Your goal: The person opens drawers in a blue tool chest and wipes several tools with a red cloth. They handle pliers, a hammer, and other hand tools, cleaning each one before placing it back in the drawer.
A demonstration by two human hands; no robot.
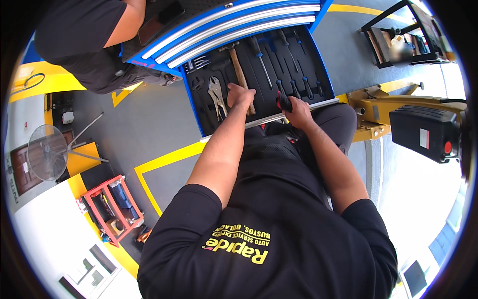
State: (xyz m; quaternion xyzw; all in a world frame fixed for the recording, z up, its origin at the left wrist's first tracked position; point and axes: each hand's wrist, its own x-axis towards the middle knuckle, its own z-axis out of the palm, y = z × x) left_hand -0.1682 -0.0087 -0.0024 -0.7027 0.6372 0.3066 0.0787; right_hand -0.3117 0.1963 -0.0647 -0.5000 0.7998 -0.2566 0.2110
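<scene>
Over the open drawer [259, 94], my left hand [240, 95] has its fingers curled around the wooden handle of a hammer [237, 65] that lies in the foam. Part of that handle is hidden under the hand. Locking pliers [215, 92] lie just to the left. My right hand [300, 113], at the drawer's front edge, is closed on a tool with a black-and-red handle [284, 102]; its exact kind is not clear. Close to it, screwdrivers [260, 59] and other blue-and-black handled tools [307, 88] lie in dark foam.
The drawer belongs to a blue tool cabinet [239, 25]. Another person [82, 35] stands at its left side. A fan [47, 152] and a red cart [113, 209] stand to the left. At right are a black metal rack [383, 65] and yellow equipment [368, 112] with a black box [423, 132].
</scene>
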